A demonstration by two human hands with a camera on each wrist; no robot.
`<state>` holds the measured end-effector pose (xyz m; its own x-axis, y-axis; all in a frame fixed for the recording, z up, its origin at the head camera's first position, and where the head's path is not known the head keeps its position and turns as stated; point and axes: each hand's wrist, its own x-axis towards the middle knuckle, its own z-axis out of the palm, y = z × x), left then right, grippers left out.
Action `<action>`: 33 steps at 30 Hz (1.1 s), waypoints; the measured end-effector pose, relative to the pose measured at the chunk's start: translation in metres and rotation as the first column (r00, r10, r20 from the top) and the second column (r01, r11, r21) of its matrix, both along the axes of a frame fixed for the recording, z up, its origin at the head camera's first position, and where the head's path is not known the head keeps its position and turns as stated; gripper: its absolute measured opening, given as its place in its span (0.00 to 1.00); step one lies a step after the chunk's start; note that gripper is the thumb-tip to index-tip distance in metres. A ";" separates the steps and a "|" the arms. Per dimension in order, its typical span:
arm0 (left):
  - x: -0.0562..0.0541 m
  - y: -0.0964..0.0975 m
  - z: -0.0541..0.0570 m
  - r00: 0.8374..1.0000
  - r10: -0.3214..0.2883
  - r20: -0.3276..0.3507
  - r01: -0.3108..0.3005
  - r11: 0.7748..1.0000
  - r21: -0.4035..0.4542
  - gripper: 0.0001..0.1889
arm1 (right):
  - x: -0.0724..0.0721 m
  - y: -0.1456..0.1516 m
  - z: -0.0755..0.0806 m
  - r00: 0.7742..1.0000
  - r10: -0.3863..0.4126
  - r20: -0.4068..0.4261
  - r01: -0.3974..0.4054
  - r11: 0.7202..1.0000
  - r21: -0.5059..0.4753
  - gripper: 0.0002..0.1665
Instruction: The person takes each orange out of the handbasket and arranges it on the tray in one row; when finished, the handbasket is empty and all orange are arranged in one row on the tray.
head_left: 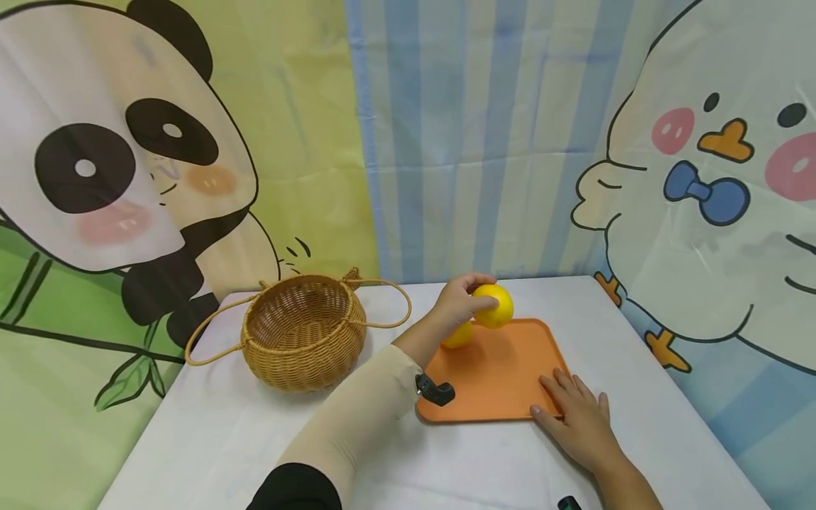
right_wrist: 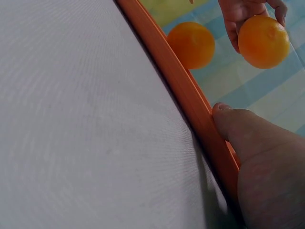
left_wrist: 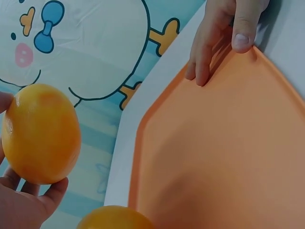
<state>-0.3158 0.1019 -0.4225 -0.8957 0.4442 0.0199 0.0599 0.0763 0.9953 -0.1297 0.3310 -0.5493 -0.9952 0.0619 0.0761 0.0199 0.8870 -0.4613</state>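
Observation:
My left hand (head_left: 457,301) holds a bright yellow-orange orange (head_left: 494,307) between thumb and fingers, above the back of the orange tray (head_left: 497,382). A second orange (head_left: 459,336) sits on the tray's back left part, partly hidden by my left wrist. In the left wrist view the held orange (left_wrist: 42,136) hangs at the left, gripped from the side and below. At the tray's front right corner rests my right hand (head_left: 581,425), fingers extended over the rim. Its thumb (right_wrist: 238,126) lies along the tray edge in the right wrist view.
A round wicker basket (head_left: 306,361) stands left of the tray on the white table (head_left: 408,467), its two loop handles spread to the sides. Behind the table hang printed curtains (head_left: 446,142). A small dark object (head_left: 569,503) lies at the front edge of the view.

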 end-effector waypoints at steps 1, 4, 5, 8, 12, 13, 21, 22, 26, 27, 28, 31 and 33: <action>0.000 0.002 -0.002 1.000 -0.002 0.000 0.002 1.000 0.003 0.21 | 0.000 0.000 -0.001 1.000 -0.001 0.003 0.001 1.000 0.001 0.52; -0.002 0.010 -0.009 1.000 -0.007 0.001 0.007 1.000 0.015 0.20 | 0.000 0.000 -0.001 1.000 -0.005 0.003 0.005 1.000 0.003 0.52; -0.002 0.012 -0.011 1.000 -0.008 -0.006 0.008 1.000 0.012 0.20 | 0.000 0.000 -0.002 1.000 -0.004 0.002 0.004 1.000 0.006 0.53; -0.001 0.018 -0.017 0.999 -0.009 -0.037 0.008 1.000 -0.008 0.20 | -0.001 0.000 -0.001 1.000 -0.002 0.000 0.002 1.000 0.012 0.53; 0.001 0.027 -0.025 0.998 0.003 -0.057 -0.005 0.999 -0.040 0.20 | -0.001 0.000 0.000 1.000 -0.006 0.008 0.006 1.000 0.012 0.53; 0.001 0.029 -0.027 0.998 0.008 -0.055 -0.011 0.999 -0.048 0.20 | -0.001 -0.001 0.000 1.000 -0.007 0.009 0.007 1.000 0.011 0.53; 0.004 0.050 -0.044 0.997 0.042 -0.059 -0.051 0.987 -0.153 0.20 | -0.002 -0.002 0.001 1.000 -0.019 0.020 0.019 1.000 0.011 0.53; 0.005 0.052 -0.046 0.997 0.046 -0.058 -0.055 0.985 -0.164 0.20 | -0.002 -0.002 0.001 1.000 -0.019 0.022 0.019 1.000 0.010 0.53; 0.009 0.057 -0.049 0.997 0.043 -0.062 -0.053 0.981 -0.184 0.20 | -0.002 -0.004 0.001 0.999 -0.021 0.031 0.021 1.000 0.007 0.53; 0.010 0.058 -0.049 0.997 0.040 -0.066 -0.052 0.981 -0.188 0.20 | -0.002 -0.004 0.002 0.999 -0.023 0.032 0.022 1.000 0.007 0.53; 0.010 0.058 -0.049 0.997 0.038 -0.067 -0.050 0.981 -0.188 0.20 | -0.002 -0.004 0.002 0.999 -0.024 0.033 0.024 1.000 0.006 0.53; 0.011 0.060 -0.051 0.997 0.040 -0.066 -0.053 0.979 -0.199 0.21 | -0.001 -0.004 0.003 0.999 -0.024 0.035 0.023 1.000 0.005 0.54; 0.012 0.061 -0.052 0.997 0.046 -0.066 -0.059 0.976 -0.211 0.21 | -0.001 -0.004 0.004 0.999 -0.022 0.036 0.022 1.000 0.002 0.54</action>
